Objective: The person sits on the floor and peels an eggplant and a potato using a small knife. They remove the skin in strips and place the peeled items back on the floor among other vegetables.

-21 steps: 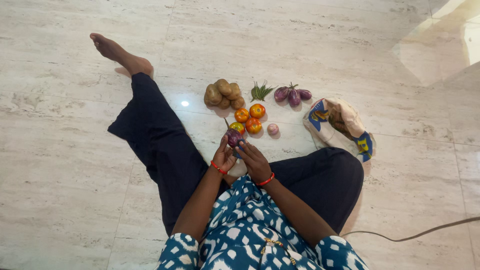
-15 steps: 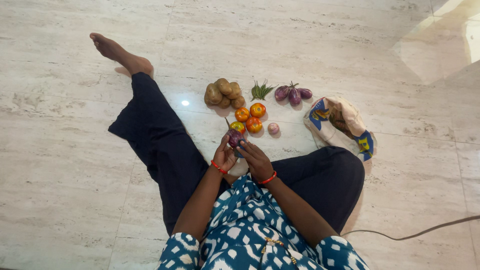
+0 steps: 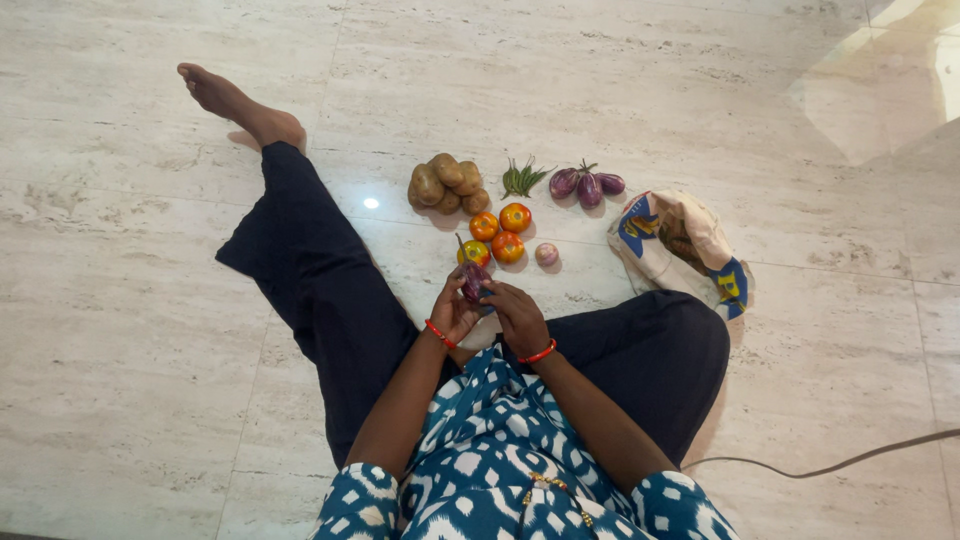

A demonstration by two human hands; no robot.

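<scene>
While the person sits on the pale marble floor (image 3: 150, 330) with one leg stretched out, both hands meet just above the lap: the left hand (image 3: 452, 312) and the right hand (image 3: 518, 318) are each wrapped around one small purple brinjal (image 3: 473, 281), its stem pointing away from the body. Taking that brinjal as the landmark, four tomatoes (image 3: 497, 236) lie just beyond it, the nearest almost touching its tip, with a small pinkish onion (image 3: 546, 254) beside them to the right. Farther beyond sit a heap of potatoes (image 3: 446, 186), a bunch of green chillies (image 3: 522, 180) and three more brinjals (image 3: 586, 185). To the brinjal's right slumps a cloth bag (image 3: 680, 248), mouth open; its contents cannot be made out.
</scene>
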